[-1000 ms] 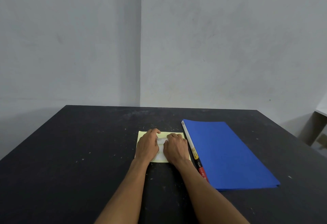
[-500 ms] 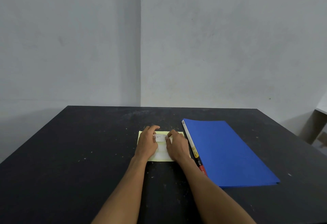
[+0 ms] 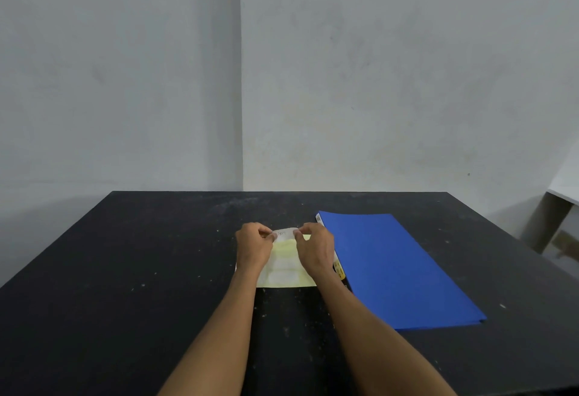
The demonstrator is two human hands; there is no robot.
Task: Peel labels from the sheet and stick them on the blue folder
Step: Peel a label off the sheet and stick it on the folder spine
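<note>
Both hands pinch one white label [image 3: 284, 233]: left hand [image 3: 253, 247] and right hand [image 3: 314, 247] lift it off the yellow sheet [image 3: 286, 273], ready for the blue folder [image 3: 388, 267].

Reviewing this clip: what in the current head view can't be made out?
- Writing on the white label, pinched between left hand and right hand: too small and blurred to read.
- Left part of the yellow label sheet: hidden under the left hand.
- Print on the blue folder spine: partly covered by the right wrist, too small.
- Whether the label is fully free of the sheet: unclear.
</note>
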